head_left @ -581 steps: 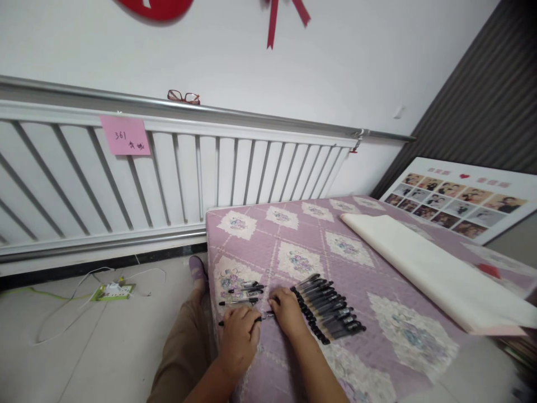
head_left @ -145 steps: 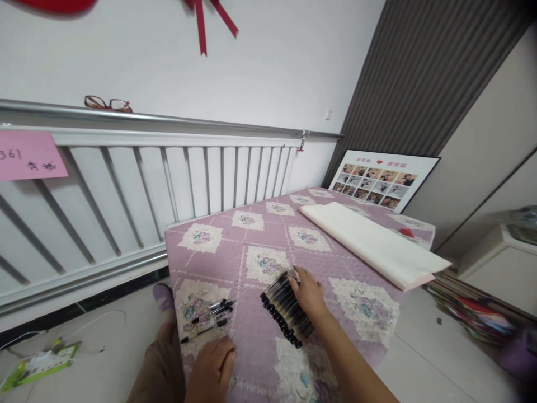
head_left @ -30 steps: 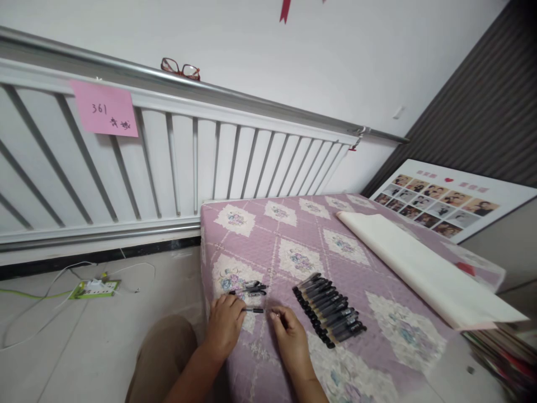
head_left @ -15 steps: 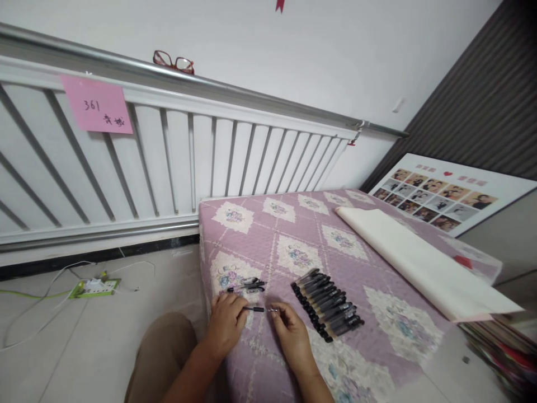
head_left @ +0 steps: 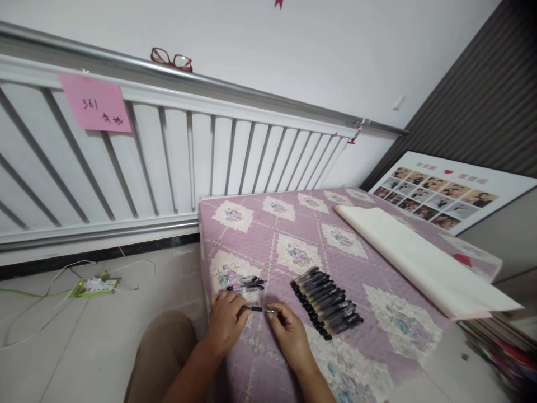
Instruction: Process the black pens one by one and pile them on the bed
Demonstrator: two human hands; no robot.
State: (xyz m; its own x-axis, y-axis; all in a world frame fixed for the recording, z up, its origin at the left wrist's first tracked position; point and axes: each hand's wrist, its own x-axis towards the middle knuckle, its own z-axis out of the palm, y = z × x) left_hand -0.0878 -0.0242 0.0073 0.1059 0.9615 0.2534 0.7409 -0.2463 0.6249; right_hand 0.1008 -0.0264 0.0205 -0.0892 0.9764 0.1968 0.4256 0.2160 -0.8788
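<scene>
We mark one slim black-gripped pen [head_left: 256,308], held level near the surface's [head_left: 241,238] left edge, small clear piece [head_left: 269,310] by its end; loose black pens [head_left: 251,284] beside, black-ended clear-barrelled pens [head_left: 329,305] rowed farther right.

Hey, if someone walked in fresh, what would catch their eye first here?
Probably the bright pink paper note on the white slatted radiator, at upper left. Next, the slanting row of clear, black-ended pens on the purple floral cloth, lower centre, beside the right hand. The left hand, near the cloth's left edge, holds a slim black pen.
</scene>
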